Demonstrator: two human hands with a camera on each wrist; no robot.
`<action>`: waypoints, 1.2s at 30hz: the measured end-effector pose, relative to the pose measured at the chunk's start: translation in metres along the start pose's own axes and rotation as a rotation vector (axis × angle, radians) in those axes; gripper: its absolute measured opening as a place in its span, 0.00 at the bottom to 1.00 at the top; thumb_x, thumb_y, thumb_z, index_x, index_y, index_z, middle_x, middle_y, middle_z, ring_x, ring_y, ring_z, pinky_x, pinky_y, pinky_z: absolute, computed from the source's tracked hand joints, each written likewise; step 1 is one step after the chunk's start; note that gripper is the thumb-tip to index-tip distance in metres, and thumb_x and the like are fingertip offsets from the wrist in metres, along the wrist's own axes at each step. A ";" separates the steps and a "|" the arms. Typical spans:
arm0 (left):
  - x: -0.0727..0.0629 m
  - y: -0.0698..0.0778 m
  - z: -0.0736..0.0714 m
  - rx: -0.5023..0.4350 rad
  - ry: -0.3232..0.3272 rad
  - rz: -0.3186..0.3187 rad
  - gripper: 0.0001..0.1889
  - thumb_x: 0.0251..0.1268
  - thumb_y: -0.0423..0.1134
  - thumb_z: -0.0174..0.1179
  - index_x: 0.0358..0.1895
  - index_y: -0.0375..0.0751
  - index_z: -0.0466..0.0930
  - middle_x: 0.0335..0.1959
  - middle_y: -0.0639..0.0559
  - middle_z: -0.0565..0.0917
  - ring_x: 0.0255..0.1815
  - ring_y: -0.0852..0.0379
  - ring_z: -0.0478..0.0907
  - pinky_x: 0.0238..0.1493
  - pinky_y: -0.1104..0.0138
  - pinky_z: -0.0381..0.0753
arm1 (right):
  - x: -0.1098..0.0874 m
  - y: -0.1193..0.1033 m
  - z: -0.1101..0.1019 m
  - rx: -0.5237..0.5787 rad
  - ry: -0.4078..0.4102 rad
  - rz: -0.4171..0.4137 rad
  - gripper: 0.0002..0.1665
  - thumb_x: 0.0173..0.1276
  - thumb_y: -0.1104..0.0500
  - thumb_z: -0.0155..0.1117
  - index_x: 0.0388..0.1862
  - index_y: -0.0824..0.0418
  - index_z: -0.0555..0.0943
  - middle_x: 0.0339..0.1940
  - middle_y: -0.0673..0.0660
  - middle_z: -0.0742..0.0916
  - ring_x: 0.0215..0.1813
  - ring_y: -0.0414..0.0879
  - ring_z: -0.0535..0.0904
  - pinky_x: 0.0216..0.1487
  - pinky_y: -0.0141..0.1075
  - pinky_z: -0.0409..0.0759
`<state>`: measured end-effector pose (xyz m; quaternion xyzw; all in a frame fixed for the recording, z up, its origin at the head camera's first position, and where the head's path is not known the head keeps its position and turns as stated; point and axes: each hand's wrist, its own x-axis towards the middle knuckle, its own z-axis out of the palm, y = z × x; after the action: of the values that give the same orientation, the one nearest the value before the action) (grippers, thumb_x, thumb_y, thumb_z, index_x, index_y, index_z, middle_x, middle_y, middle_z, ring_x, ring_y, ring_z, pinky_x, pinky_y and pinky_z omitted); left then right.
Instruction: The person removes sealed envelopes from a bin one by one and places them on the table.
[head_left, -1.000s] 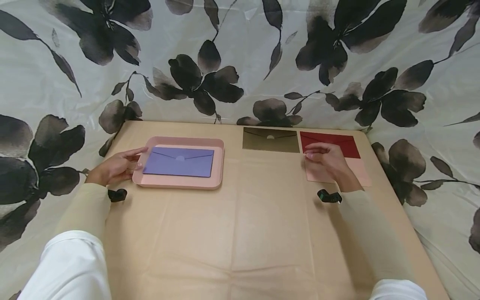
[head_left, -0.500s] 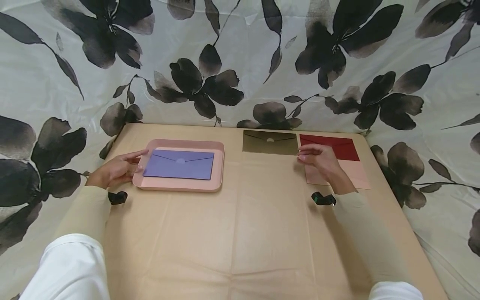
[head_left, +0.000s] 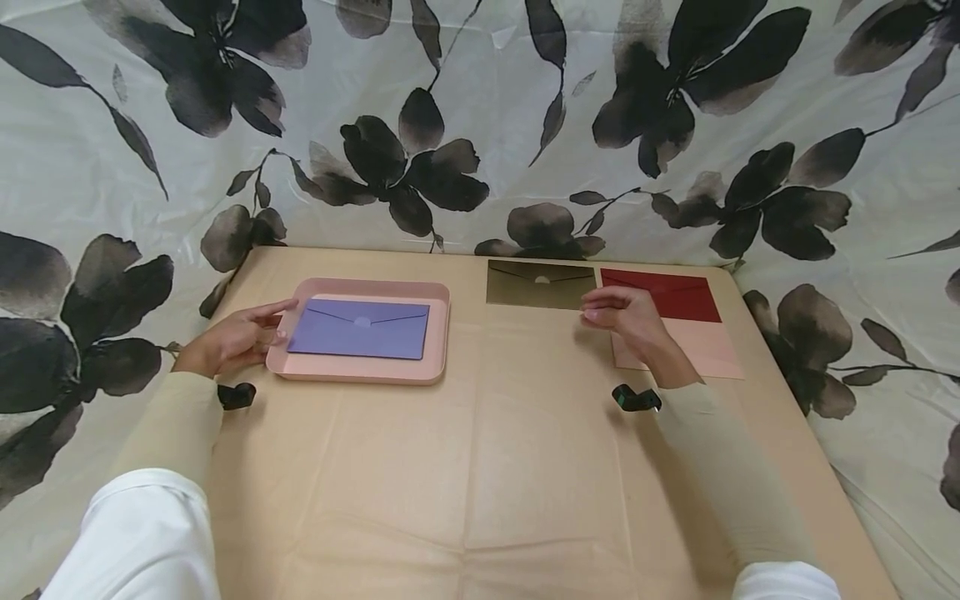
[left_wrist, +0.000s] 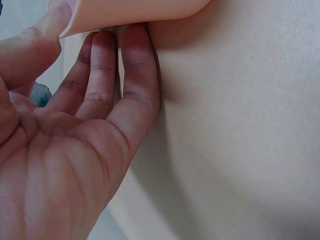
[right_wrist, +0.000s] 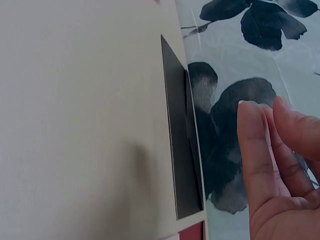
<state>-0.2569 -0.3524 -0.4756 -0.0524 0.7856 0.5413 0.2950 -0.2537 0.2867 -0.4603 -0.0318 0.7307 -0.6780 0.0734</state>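
A pink tray point(head_left: 367, 288) lies at the table's back left, with a periwinkle envelope point(head_left: 358, 335) flat inside it, flap side up. At the tray's left end my left hand point(head_left: 236, 337) grips the rim. In the left wrist view, its thumb point(left_wrist: 52, 22) presses the tray wall point(left_wrist: 135, 11) and its fingers curl beneath. My right hand point(head_left: 633, 323) hovers over the table with fingers loosely bent and nothing held. Its fingertips overlap the lower right corner of an olive envelope point(head_left: 528, 285) in the head view.
Beside the olive envelope, a red envelope point(head_left: 686, 297) lies near the back right corner, partly covered by my right hand. A light pink flat paper piece point(head_left: 708, 348) sits just in front of it. Floral fabric point(head_left: 525, 175) rises behind the table point(head_left: 420, 475).
My right hand has moved left, from over the red envelope and pink paper to the olive envelope's corner. The left hand stays at the tray, and the envelopes lie where they were.
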 end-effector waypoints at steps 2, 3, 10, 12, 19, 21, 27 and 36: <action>0.000 0.000 0.000 -0.003 -0.001 0.000 0.43 0.77 0.32 0.55 0.86 0.56 0.42 0.87 0.35 0.40 0.54 0.68 0.78 0.55 0.71 0.84 | 0.001 0.000 0.004 0.011 -0.012 -0.006 0.23 0.70 0.73 0.66 0.61 0.83 0.75 0.38 0.51 0.91 0.40 0.41 0.91 0.47 0.33 0.88; -0.001 0.000 0.000 -0.004 0.000 -0.003 0.43 0.77 0.32 0.55 0.86 0.57 0.42 0.87 0.35 0.40 0.54 0.68 0.78 0.55 0.72 0.84 | 0.001 -0.001 0.005 0.023 -0.016 -0.008 0.23 0.70 0.74 0.66 0.61 0.83 0.74 0.37 0.51 0.91 0.40 0.41 0.91 0.47 0.34 0.88; -0.002 0.000 0.003 -0.011 -0.001 -0.008 0.42 0.77 0.32 0.56 0.86 0.56 0.42 0.87 0.36 0.40 0.55 0.68 0.78 0.55 0.72 0.84 | 0.003 -0.002 0.018 0.035 -0.045 -0.013 0.23 0.71 0.75 0.64 0.61 0.85 0.73 0.36 0.51 0.91 0.39 0.42 0.91 0.47 0.34 0.88; -0.002 -0.001 0.002 -0.025 -0.007 0.001 0.43 0.77 0.32 0.56 0.86 0.56 0.43 0.87 0.36 0.40 0.54 0.69 0.78 0.54 0.72 0.84 | 0.003 -0.002 0.023 0.024 -0.047 0.000 0.23 0.70 0.74 0.65 0.61 0.84 0.74 0.37 0.50 0.91 0.39 0.42 0.91 0.47 0.34 0.88; -0.001 -0.001 0.002 -0.072 -0.036 0.032 0.44 0.76 0.30 0.56 0.86 0.54 0.41 0.87 0.35 0.40 0.52 0.73 0.79 0.54 0.71 0.85 | 0.004 -0.003 0.037 0.032 -0.044 0.027 0.22 0.69 0.74 0.67 0.60 0.82 0.76 0.37 0.49 0.91 0.39 0.43 0.92 0.47 0.35 0.89; -0.001 0.000 0.002 -0.074 -0.035 0.028 0.44 0.76 0.30 0.57 0.86 0.55 0.42 0.87 0.36 0.40 0.52 0.73 0.79 0.54 0.71 0.85 | 0.005 -0.004 0.040 0.030 -0.048 0.031 0.25 0.69 0.74 0.67 0.62 0.84 0.74 0.37 0.49 0.91 0.39 0.43 0.91 0.47 0.36 0.89; -0.002 0.001 0.002 -0.106 -0.030 0.024 0.45 0.76 0.29 0.56 0.86 0.55 0.42 0.87 0.36 0.41 0.51 0.72 0.79 0.53 0.71 0.85 | 0.007 -0.006 0.052 0.018 -0.067 0.017 0.21 0.68 0.76 0.67 0.59 0.82 0.77 0.37 0.51 0.91 0.40 0.44 0.91 0.48 0.37 0.89; -0.002 -0.002 0.000 -0.078 -0.023 0.025 0.44 0.76 0.32 0.58 0.86 0.57 0.43 0.87 0.34 0.42 0.51 0.73 0.79 0.54 0.71 0.85 | 0.010 -0.004 0.068 0.046 -0.110 -0.001 0.22 0.66 0.78 0.67 0.58 0.84 0.76 0.37 0.49 0.91 0.39 0.41 0.91 0.49 0.38 0.89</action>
<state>-0.2546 -0.3540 -0.4760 -0.0478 0.7611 0.5757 0.2949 -0.2536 0.2177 -0.4615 -0.0675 0.7099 -0.6918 0.1138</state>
